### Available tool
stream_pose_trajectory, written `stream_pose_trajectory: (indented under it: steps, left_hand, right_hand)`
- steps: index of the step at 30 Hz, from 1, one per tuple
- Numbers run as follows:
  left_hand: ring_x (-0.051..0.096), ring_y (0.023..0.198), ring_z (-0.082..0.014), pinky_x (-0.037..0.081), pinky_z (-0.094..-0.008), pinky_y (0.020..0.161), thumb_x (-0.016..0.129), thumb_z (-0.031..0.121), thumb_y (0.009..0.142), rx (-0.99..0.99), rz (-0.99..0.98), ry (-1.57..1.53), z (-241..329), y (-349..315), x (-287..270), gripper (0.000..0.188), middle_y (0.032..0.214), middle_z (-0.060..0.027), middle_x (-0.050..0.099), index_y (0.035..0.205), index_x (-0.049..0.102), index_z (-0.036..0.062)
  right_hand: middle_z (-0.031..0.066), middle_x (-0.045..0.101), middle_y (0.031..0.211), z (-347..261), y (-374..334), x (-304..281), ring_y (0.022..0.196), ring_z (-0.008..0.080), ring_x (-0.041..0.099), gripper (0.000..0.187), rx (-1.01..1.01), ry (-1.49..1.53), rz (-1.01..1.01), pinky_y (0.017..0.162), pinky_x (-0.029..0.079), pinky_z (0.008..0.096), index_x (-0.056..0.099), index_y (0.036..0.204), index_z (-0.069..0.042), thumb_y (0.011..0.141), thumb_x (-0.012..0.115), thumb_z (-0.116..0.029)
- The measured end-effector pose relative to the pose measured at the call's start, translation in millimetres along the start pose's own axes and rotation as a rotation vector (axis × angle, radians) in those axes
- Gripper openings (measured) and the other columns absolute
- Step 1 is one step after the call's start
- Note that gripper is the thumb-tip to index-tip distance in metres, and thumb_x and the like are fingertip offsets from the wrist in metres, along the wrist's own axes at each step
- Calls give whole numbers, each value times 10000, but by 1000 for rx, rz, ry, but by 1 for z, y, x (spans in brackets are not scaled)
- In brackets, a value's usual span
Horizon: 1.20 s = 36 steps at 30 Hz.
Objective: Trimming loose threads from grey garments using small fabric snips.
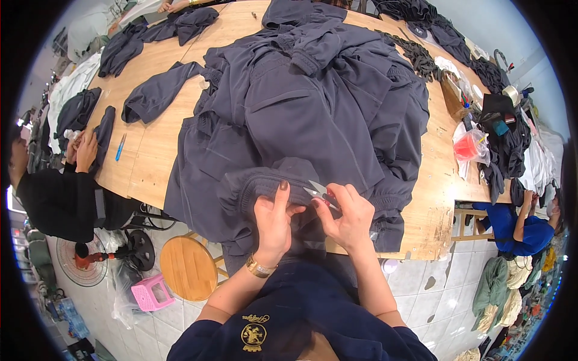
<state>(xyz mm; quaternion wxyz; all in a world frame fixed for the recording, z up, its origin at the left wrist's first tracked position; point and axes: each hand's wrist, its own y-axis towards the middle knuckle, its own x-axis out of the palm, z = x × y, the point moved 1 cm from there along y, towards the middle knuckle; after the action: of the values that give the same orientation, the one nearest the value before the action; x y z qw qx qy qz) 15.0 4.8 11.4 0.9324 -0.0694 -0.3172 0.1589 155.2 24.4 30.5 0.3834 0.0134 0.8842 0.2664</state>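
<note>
Clear plastic bag [475, 146] with red contents at the wooden table's [433, 204] right edge.

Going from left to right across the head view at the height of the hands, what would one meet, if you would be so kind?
Co-worker in black → round wooden stool → left hand pinching the dark garment's elastic band → small thread snips → right hand holding them → table edge → co-worker in blue.

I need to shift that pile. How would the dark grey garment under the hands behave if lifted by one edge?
Probably floppy: the garment lies in soft folds on the table. Likely to drag neighbours, since pieces overlap. The left hand bunches its waistband easily.
</note>
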Motion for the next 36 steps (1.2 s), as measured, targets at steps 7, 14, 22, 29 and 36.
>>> stream_pose_trajectory:
  steps: [7, 14, 22, 29, 36]
  left_hand:
    - [628, 731, -104, 518, -231, 606, 535, 240, 946, 4, -8, 1, 2, -1, 2, 178, 867, -39, 648, 970, 562, 66]
    - [627, 730, -102, 518, -227, 604, 525, 229, 952, 7, -3, -6, 2, 0, 2, 171, 859, -40, 646, 967, 560, 62]
    - [626, 727, -100, 518, -228, 597, 525, 222, 952, 6, 0, -13, 1, 1, 2, 165, 860, -40, 646, 963, 560, 62]
    - [627, 724, -103, 519, -231, 598, 534, 227, 947, -4, -8, -7, 1, 1, 2, 167, 859, -38, 646, 961, 560, 63]
    - [629, 732, -106, 519, -234, 597, 537, 227, 946, -1, 10, -21, 1, 0, 4, 168, 867, -43, 649, 974, 559, 63]
  right_hand:
    - [27, 518, 649, 3, 0, 5, 456, 194, 489, 248, -34, 0, 48, 441, 379, 289, 618, 849, -81, 737, 731, -271]
    - [25, 514, 648, 3, -1, 5, 454, 192, 485, 253, -32, 7, 48, 442, 377, 287, 620, 848, -80, 733, 735, -274]
    - [22, 509, 646, 5, -1, 7, 455, 188, 477, 256, -45, 9, 60, 446, 375, 286, 620, 847, -81, 729, 739, -274]
    - [60, 561, 675, 3, 0, 4, 522, 191, 562, 248, -31, -4, 11, 471, 429, 274, 621, 861, -43, 698, 756, -171]
    - [87, 579, 716, 4, -1, 7, 553, 205, 575, 242, 29, 117, 25, 492, 443, 273, 607, 872, -29, 725, 744, -164]
